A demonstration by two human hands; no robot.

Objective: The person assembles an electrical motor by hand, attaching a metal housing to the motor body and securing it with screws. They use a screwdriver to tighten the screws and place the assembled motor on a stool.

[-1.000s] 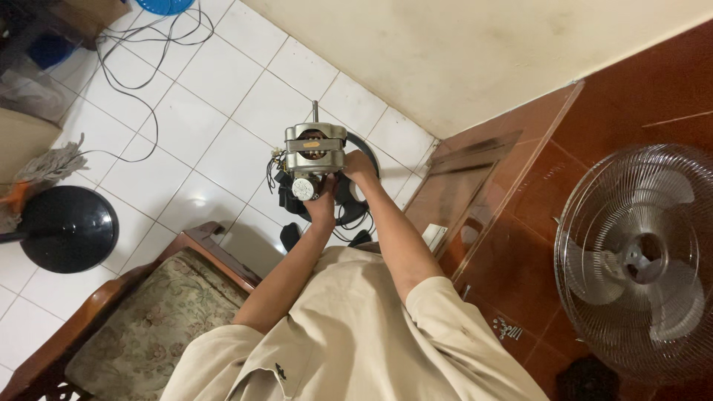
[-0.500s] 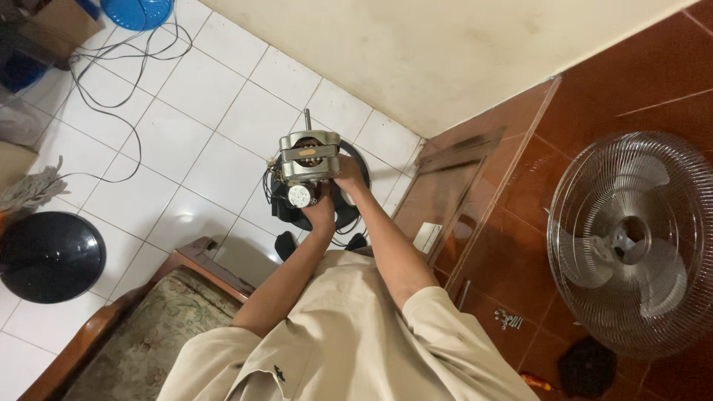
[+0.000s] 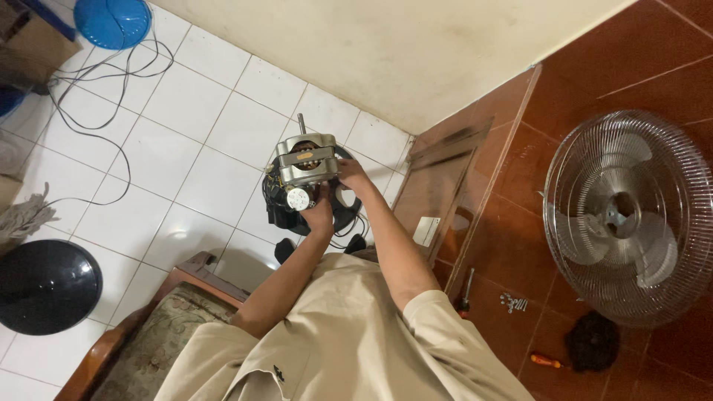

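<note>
Above the white tiled floor [image 3: 186, 141], near the picture's middle, the person is holding a grey metal electric fan motor with a thin shaft [image 3: 304, 162] sticking out toward twelve o'clock. Their left hand [image 3: 321, 215] is gripping the motor from below, at its six o'clock edge, fingers curled round the casing beside a small white round part [image 3: 298, 197]. Their right hand [image 3: 350, 175] is closing on the motor's three o'clock side, fingertips pressing against the housing, so both hands are clasping the same piece. Black cables and a dark round plastic cover [image 3: 349, 215] are hanging under the motor, partly hidden by the wrists. At three o'clock from the motor, well apart, a round chrome wire fan guard with pale blades [image 3: 627, 219] is lying on the reddish-brown tiled floor [image 3: 594, 67]. Near five o'clock, a small heap of silver screws [image 3: 513, 302], a screwdriver with an orange handle [image 3: 545, 361] and a dark crumpled cloth [image 3: 592, 341] are lying close together. At eight o'clock a black round fan base [image 3: 46, 286] is resting on the white tiles, and at eleven o'clock a blue round plastic lid [image 3: 111, 21] is sitting beside loose black wire [image 3: 111, 74].
</note>
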